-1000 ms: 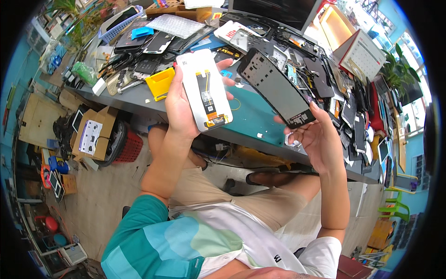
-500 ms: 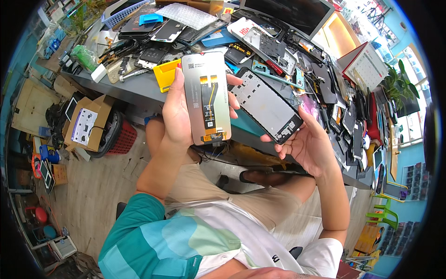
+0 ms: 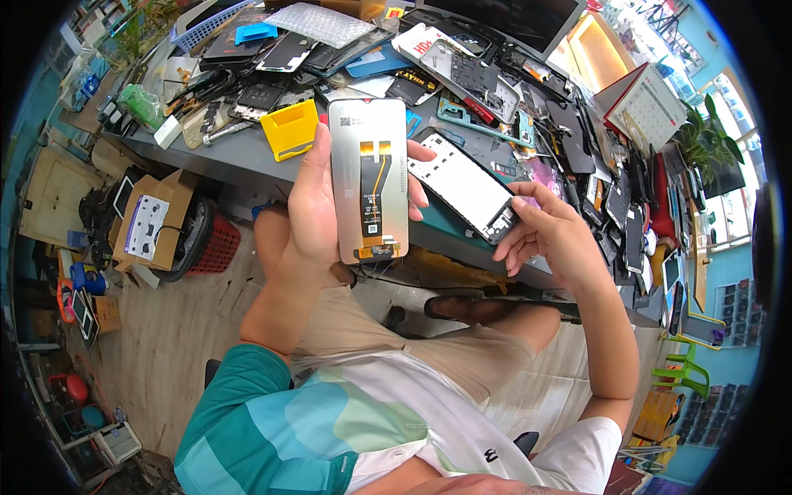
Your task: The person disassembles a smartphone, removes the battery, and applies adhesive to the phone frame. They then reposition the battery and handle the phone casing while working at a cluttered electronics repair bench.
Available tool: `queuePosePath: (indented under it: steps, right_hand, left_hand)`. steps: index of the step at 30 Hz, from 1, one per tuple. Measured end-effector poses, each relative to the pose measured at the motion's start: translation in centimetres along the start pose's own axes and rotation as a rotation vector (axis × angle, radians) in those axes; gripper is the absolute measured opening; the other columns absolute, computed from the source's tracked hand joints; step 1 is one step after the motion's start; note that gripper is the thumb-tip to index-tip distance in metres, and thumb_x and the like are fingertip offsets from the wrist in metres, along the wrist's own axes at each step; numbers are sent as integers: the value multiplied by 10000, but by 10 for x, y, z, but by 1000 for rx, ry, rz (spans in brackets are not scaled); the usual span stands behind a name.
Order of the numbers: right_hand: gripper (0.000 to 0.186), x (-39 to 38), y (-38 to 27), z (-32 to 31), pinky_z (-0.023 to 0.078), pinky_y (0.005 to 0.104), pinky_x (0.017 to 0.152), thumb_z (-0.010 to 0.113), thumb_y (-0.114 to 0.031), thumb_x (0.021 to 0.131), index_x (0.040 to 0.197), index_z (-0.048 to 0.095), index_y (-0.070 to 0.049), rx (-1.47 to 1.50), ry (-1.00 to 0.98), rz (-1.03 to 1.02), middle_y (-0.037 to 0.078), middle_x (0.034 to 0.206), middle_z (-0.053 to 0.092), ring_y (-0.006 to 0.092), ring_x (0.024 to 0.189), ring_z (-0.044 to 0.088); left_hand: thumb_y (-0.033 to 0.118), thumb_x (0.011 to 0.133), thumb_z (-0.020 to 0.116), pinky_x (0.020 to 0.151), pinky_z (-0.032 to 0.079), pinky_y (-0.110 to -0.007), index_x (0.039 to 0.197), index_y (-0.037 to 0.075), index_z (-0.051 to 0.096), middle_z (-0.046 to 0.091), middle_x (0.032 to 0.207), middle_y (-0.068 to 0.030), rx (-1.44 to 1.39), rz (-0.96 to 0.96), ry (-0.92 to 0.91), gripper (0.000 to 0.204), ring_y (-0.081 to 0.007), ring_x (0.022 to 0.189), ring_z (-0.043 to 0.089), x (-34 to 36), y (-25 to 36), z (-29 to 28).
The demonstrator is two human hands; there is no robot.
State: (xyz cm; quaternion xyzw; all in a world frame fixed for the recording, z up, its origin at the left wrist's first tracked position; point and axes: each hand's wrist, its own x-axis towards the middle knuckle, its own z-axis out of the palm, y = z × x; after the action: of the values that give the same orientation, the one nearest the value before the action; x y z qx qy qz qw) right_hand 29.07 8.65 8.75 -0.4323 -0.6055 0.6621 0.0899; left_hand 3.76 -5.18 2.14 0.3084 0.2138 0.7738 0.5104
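Note:
My left hand is closed around a silver screen assembly, held upright with its back facing me, showing a black-and-orange flex cable. At its right, my right hand grips the lower end of a black phone frame by thumb and fingers. The frame slants over the teal mat, its inner panel glaring white; whether it rests there I cannot tell. A yellow plastic piece lies just beyond my left thumb.
The grey desk is heaped with phone parts, a bubble-wrap sheet, a monitor and a desk calendar. A cardboard box and red basket stand below left; a green chair is at right.
Both held parts have moved down from a second ago. The phone frame shifted left and lies flatter, with my right wrist turned further over. The screen assembly moved slightly right and straightened.

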Motion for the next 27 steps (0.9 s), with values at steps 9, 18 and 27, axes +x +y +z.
queuePosePath:
  steps: [9, 18, 27]
  right_hand:
    - [315, -5, -1, 1, 520, 284, 593, 682, -235, 1099, 1351, 680, -46, -489, 242, -259, 106, 743, 719, 123, 588, 624]
    - [292, 6, -6, 33, 545, 334, 698, 889, -78, 857, 1138, 813, -57, -654, 348, -1256, 95, 1078, 712, 219, 890, 690]
    - [199, 7, 4, 32, 561, 323, 722, 842, -16, 898, 1090, 790, -12, -760, 264, -1278, 115, 1056, 695, 224, 896, 692]
  left_hand:
    - [661, 1136, 220, 721, 645, -452, 1643, -28, 359, 653, 1288, -352, 40, -133, -29, 868, -360, 838, 744, -7, -6, 21]
    - [585, 1146, 227, 741, 636, -449, 1605, -22, 378, 650, 1268, -338, -33, -383, -134, 776, -382, 883, 747, -33, -33, 32]
    - [596, 1132, 264, 822, 618, -430, 1549, -43, 441, 641, 1290, -306, 70, -425, -200, 783, -339, 956, 726, -46, -41, 28]
